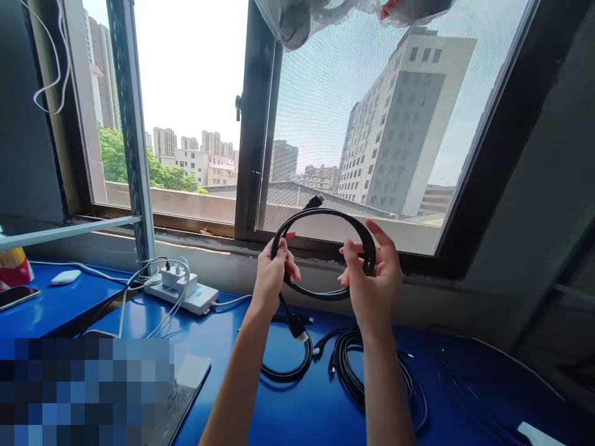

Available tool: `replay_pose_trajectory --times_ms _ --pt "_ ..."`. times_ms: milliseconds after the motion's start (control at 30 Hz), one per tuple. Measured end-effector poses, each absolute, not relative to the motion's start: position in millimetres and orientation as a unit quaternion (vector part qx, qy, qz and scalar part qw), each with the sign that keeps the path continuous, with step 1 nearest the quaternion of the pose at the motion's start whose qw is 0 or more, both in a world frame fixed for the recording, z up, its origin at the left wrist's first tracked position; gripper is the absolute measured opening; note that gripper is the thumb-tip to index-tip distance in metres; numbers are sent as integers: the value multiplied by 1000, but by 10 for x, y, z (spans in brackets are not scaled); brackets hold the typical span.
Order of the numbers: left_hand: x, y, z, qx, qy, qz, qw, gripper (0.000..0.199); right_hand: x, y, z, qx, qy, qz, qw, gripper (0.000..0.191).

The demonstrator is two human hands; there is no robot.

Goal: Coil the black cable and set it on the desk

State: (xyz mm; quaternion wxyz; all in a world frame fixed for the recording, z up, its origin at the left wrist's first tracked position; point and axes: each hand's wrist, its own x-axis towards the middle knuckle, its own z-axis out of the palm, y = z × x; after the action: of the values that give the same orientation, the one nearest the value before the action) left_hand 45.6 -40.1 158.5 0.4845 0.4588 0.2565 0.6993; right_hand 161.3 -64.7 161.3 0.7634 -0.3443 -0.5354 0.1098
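Observation:
A black cable [325, 214] is wound into a round coil and held up in front of the window. My left hand [274, 275] grips the coil's left side, and my right hand [372, 279] grips its right side with fingers wrapped over the loop. One plug end [315, 201] sticks up above the coil; another plug end [297, 328] hangs below my left hand. Under my hands, on the blue table [260, 409], lie two more black cable coils [290, 365] [353, 365].
A white power strip [183, 291] with plugged-in white leads sits at the back left. A white mouse [65, 277] and a phone [16, 296] lie far left; a flat device [186, 378] lies near the front. The window frame [253, 124] stands close behind.

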Motion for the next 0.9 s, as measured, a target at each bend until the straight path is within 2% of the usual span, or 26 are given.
replay_pose_trajectory --times_ms 133,200,433,633,900 --pt "287 -386 1583 504 281 722 383 14 1618 -604 1576 -363 -581 76 725 49" --pt "229 -393 1586 525 273 714 375 19 1592 -631 1579 -348 -610 55 710 47" --pt "182 -508 1639 584 271 637 425 43 1618 -700 1606 -330 -623 12 710 35" --pt "237 -586 1688 558 295 626 457 53 1713 -592 1551 -333 -631 60 698 33" --pt "295 -549 1672 529 319 614 492 43 1750 -630 1597 -346 -621 -58 700 28"
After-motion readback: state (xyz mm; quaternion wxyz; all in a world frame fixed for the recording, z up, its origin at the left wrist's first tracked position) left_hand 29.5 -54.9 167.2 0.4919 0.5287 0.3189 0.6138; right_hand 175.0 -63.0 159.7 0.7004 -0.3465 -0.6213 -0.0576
